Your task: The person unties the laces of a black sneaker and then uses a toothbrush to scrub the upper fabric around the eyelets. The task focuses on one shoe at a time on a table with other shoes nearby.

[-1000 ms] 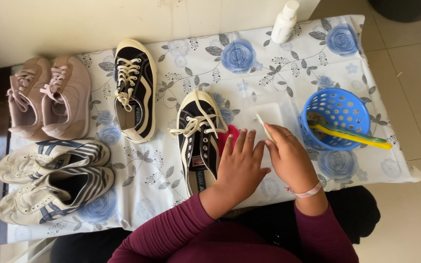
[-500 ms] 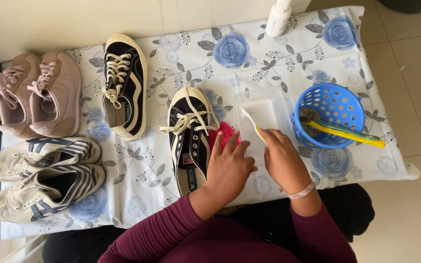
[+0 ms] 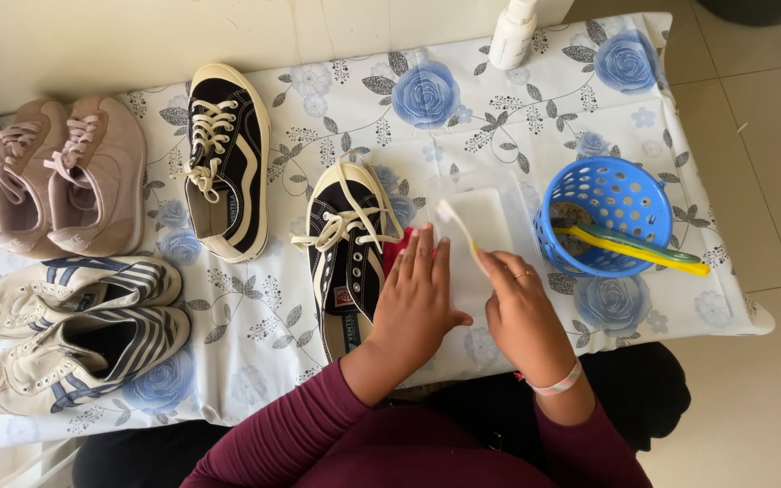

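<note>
1. Both hands sit a little lower and closer together than half a second ago, and the toothbrush head now points further left, over the white tray.
2. The left hand (image 3: 418,303) lies flat with fingers stretched out and together, palm down, on a red cloth (image 3: 397,248) just right of the near black shoe (image 3: 347,253). It grips nothing.
3. The right hand (image 3: 522,312) is closed around the handle of a toothbrush (image 3: 456,228), which slants up and to the left.
4. The bristle end hangs above a clear tray (image 3: 490,221) holding something white; I cannot tell whether it touches.
5. A blue basket (image 3: 609,217) stands just right of the tray, with a yellow and green brush (image 3: 635,248) lying across its rim.
6. A second black shoe (image 3: 228,163) lies further left and farther away, apart from its mate.
7. A pink pair of shoes (image 3: 65,176) sits at the far left; a white striped pair (image 3: 74,330) lies nearer, below it.
8. A white bottle (image 3: 511,34) stands at the far edge of the flowered tablecloth (image 3: 499,108).
</note>
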